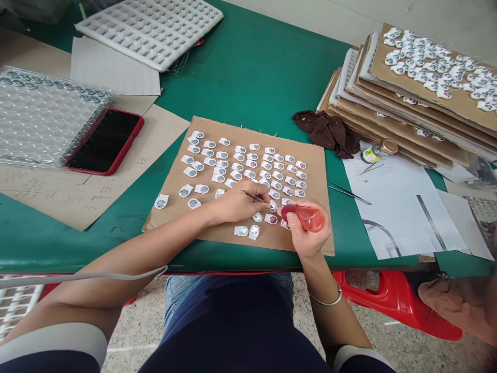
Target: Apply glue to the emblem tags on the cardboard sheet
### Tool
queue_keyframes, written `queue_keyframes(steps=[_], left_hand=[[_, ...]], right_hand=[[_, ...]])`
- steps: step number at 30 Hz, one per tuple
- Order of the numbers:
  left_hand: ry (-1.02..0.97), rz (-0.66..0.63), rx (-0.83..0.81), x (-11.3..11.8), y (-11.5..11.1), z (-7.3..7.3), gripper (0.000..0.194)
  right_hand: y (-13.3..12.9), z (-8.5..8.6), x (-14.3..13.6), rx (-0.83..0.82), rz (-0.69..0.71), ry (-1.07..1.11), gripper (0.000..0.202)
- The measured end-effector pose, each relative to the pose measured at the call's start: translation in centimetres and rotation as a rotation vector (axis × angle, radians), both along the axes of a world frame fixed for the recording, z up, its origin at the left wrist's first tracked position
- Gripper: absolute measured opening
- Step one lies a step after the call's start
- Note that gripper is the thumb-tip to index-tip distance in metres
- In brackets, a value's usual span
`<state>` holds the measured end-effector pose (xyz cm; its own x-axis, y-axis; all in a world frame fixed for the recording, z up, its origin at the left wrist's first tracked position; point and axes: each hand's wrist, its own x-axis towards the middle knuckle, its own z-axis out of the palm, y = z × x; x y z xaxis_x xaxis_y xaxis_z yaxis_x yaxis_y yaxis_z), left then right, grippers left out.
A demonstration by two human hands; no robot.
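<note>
Gripping a red squeeze bottle, the person's right hand wraps thumb and fingers around its soft body, over the four o'clock part of a brown cardboard sheet. With twelve o'clock straight away from the person, the bottle's tip points toward nine, right by a small silver-faced disc; whether they touch is too small to tell. At about nine o'clock from the bottle, the left hand pinches a slim metal tool between thumb and fingers, its working end close to that same disc. Many similar white-tabbed pieces spread across the cardboard in loose rows, mostly from nine round to twelve.

Farther out from the bottle, tweezers lie at two o'clock, partly over white paper at three. A small glass jar is between one and two, near a crumpled brown cloth just past twelve. A stack of cardboard layers rises at one, more pieces on top. A red-cased phone rests toward ten, against a clear plastic tray; a white gridded tray lies near eleven on the green table.
</note>
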<state>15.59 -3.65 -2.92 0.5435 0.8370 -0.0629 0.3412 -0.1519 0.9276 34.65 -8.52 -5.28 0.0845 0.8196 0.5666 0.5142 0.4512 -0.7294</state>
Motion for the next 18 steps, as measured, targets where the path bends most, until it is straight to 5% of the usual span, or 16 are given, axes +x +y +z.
queue_keyframes(steps=[6,9,13,18], left_hand=[[-0.009,0.001,0.001,0.0,0.0,-0.1,0.009],[-0.01,0.015,-0.018,0.1,-0.1,-0.1,0.009],[-0.011,0.051,-0.119,0.3,0.2,1.0,0.011],[-0.094,0.215,-0.163,0.9,1.4,3.2,0.012]], right_hand=[[0.0,-0.3,-0.1,-0.021,-0.019,0.066,0.025],[0.4,0.3,0.5,-0.102,-0.04,0.339,0.022],[2.5,3.5,2.3,-0.184,0.045,0.736,0.029],[7.0,7.2,3.7,-0.261,0.133,0.779,0.039]])
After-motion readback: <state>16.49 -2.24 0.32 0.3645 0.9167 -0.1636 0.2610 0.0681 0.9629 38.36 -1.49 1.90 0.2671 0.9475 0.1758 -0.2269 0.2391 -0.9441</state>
